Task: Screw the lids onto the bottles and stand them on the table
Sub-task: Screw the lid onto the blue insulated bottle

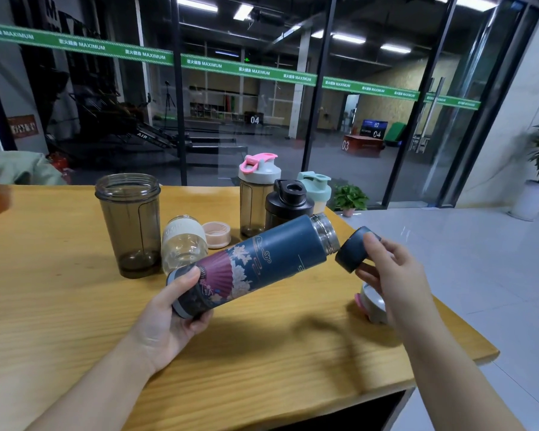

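Above the yellow wooden bench point(75, 321), left hand point(171, 318) grips the base of a dark blue steel flask printed with a fan and flowers point(255, 262), tilted, bare threaded mouth up-right. Right hand point(395, 272) pinches the dark blue cylindrical cap point(353, 248) just beside that mouth, apart from it. Lidless smoky plastic shaker point(128, 222) stands upright behind.

Lighting: ceiling strips point(196, 5) overhead, glass point(246, 119) reflective, soft shadows on table point(75, 321) beneath hands, sharp focus, wide-angle edge bending.
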The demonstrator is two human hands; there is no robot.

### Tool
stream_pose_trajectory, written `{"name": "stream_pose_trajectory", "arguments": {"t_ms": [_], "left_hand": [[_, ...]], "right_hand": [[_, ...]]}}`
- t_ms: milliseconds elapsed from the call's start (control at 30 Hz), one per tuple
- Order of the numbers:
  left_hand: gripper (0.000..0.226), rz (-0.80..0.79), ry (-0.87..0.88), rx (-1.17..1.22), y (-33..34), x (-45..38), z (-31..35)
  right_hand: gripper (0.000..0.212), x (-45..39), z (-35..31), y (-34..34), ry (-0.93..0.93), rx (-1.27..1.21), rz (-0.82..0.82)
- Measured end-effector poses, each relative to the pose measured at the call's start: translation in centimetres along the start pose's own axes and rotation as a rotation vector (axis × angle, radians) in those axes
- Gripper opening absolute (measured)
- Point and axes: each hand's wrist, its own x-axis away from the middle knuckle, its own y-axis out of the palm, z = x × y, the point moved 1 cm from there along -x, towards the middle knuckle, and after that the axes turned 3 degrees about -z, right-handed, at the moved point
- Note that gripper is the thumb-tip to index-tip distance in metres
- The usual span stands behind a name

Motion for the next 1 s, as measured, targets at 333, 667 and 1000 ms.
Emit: {"name": "stream_pose_trajectory", "arguments": {"t_ms": [333,667,1000], "left_hand": [[0.087,0.036,0.037,-0.057,-0.8,-0.2,0.5],[0.086,-0.001,0.029,-0.196,-0.4,0.1,0.4],[0.082,0.017,0.011,-0.203,-0.5,0.0,0.5]], "right_hand": [[0.102,-0.7,1.8,1.3,0.333,-0.916,-0.129],[0.069,-0.7,2.4,1.8,0.41,-0.67,-0.17],[0.081,-2.6,1.6,-0.2,0.053,-0.225,-0.494]]}}
